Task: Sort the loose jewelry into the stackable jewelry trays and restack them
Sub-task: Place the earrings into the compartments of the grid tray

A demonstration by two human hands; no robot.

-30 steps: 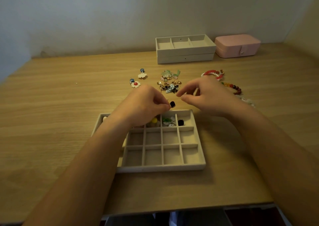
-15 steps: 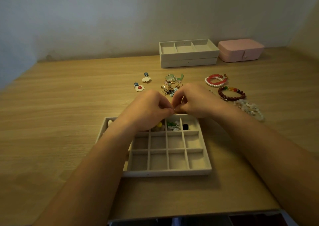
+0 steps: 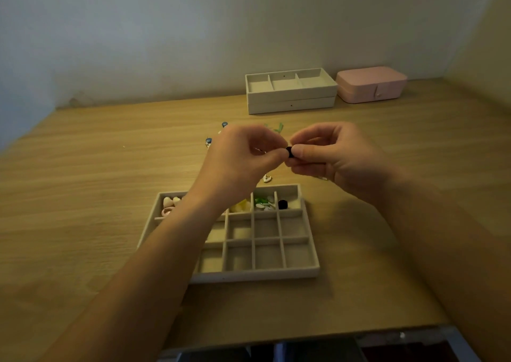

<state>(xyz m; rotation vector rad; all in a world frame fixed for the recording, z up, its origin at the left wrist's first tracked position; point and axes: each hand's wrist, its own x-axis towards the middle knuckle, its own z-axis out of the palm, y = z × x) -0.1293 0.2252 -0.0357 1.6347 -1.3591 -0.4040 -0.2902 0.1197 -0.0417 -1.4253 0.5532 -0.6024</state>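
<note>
Two hands, one black stud (image 3: 289, 151) pinched between them;
left hand (image 3: 243, 154) and right hand (image 3: 331, 157) both grip it, raised at twelve o'clock from the gridded tray (image 3: 257, 275); stacked trays (image 3: 290, 104) beyond.

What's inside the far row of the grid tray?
Pale hearts far left, yellow piece, green-and-white pieces, black bead. The left forearm hides the compartments between hearts and yellow.
</note>
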